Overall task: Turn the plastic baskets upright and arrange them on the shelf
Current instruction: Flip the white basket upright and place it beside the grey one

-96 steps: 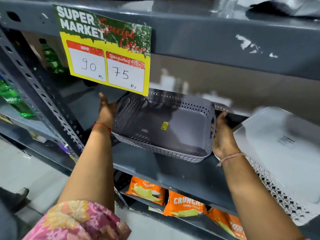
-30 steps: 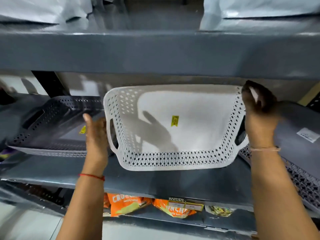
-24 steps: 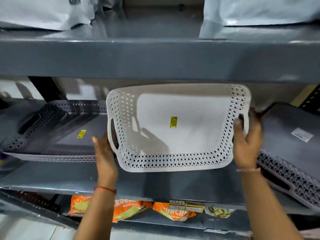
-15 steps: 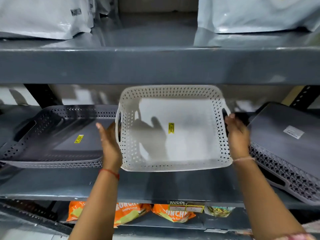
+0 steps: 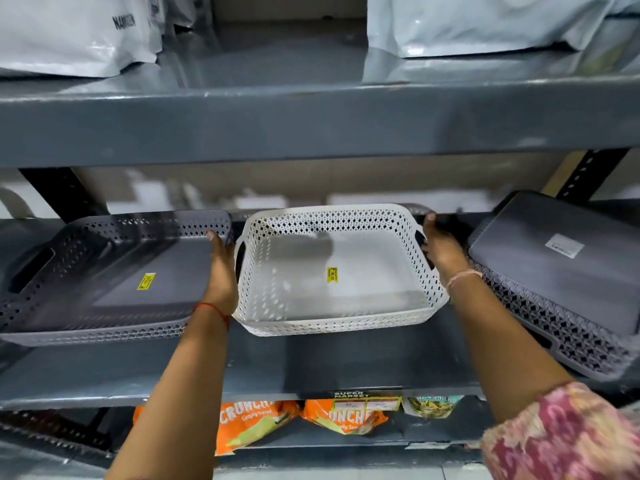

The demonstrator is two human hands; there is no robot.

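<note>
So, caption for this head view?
Left hand and right hand steady white basket between upright grey basket and overturned grey basket.

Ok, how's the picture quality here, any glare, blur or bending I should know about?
Head view: wide-angle bend bows the upper shelf edge; glare sheens off the white bags; the back wall behind the white basket is blurred; the right hand sits in shadow, fingers hard to read.

White basket (image 5: 363, 285) sits upright mid-shelf (image 5: 346, 362). Left hand (image 5: 221, 271) is flat against its 9 o'clock end, right hand (image 5: 441, 251) at the 3 o'clock handle slot, can't tell if the fingers hook in. At 9 o'clock there's an upright grey basket (image 5: 114, 271), at 3 o'clock an upside-down grey basket (image 5: 561, 271), tilted. Orange snack bags (image 5: 256, 420) at 6 o'clock, below.
</note>
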